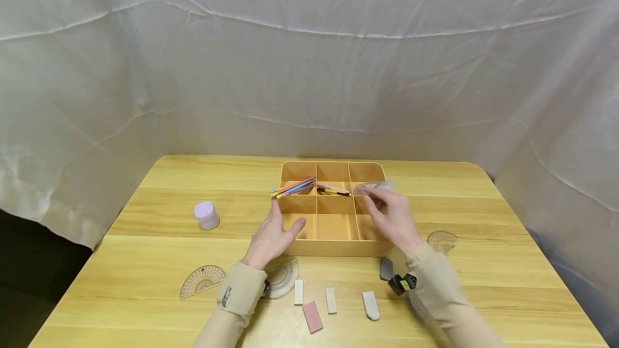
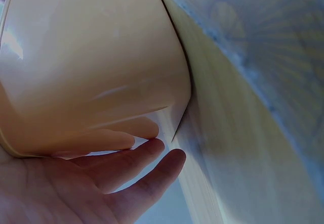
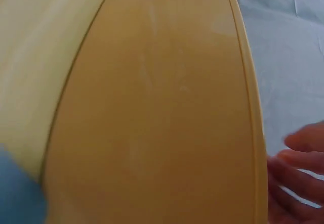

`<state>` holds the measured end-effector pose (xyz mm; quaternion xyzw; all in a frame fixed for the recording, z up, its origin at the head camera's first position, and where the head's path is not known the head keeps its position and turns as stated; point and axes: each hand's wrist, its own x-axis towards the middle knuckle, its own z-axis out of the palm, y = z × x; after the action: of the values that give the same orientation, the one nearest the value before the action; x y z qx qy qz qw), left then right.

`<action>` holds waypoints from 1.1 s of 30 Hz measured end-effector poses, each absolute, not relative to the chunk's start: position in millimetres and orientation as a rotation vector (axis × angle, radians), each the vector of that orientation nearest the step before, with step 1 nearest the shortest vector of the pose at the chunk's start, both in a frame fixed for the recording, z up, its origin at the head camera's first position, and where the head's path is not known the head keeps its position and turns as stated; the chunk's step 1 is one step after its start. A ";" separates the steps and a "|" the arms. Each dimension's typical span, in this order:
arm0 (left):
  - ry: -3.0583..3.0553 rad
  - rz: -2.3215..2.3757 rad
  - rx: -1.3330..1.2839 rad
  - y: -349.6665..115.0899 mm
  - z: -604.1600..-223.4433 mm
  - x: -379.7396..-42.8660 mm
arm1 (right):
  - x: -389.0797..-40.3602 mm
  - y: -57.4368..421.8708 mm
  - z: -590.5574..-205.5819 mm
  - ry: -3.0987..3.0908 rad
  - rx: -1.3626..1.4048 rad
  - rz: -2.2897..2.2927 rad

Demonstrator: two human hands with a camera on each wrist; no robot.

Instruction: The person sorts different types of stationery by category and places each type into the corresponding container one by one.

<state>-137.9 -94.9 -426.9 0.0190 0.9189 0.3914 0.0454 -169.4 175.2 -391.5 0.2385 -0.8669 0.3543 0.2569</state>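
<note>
A yellow-orange divided box (image 1: 333,248) stands at the table's middle. My left hand (image 1: 272,234) rests along its left side, fingers extended against the outer wall; the left wrist view shows the fingers (image 2: 134,171) by that wall. Over the right compartments is my right hand (image 1: 394,216), its thumb and index finger apart beside a clear plastic piece (image 1: 379,186) at the back right compartment. Its fingers (image 3: 298,181) show past the rim in the right wrist view, with nothing visible in them. Coloured pens (image 1: 293,188) lie in the back left compartment, several more pens (image 1: 333,191) in the back middle.
In front of the box lie white erasers (image 1: 299,292), a pink eraser (image 1: 312,317), a grey-white eraser (image 1: 370,305) and a dark grey piece (image 1: 386,269). Clear protractors (image 1: 203,280) lie on both sides. A lilac container (image 1: 206,215) stands at left; a grey curtain (image 1: 309,79) hangs behind.
</note>
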 end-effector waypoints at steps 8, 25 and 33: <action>2.806 1.176 0.047 -97.9 -424.5 -137.2 | -162.6 207.0 -405.7 -2.150 0.456 0.842; 2.801 1.169 0.045 -99.6 -425.0 -134.8 | -156.3 216.2 -426.7 -2.514 0.242 0.973; 2.797 1.189 0.044 -99.5 -425.0 -135.7 | -156.8 214.7 -428.1 -2.517 0.244 0.969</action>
<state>-135.7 -99.5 -425.0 0.0143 0.9190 0.3908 0.0511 -156.8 214.7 -428.1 0.0879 -0.9077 0.3493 0.2152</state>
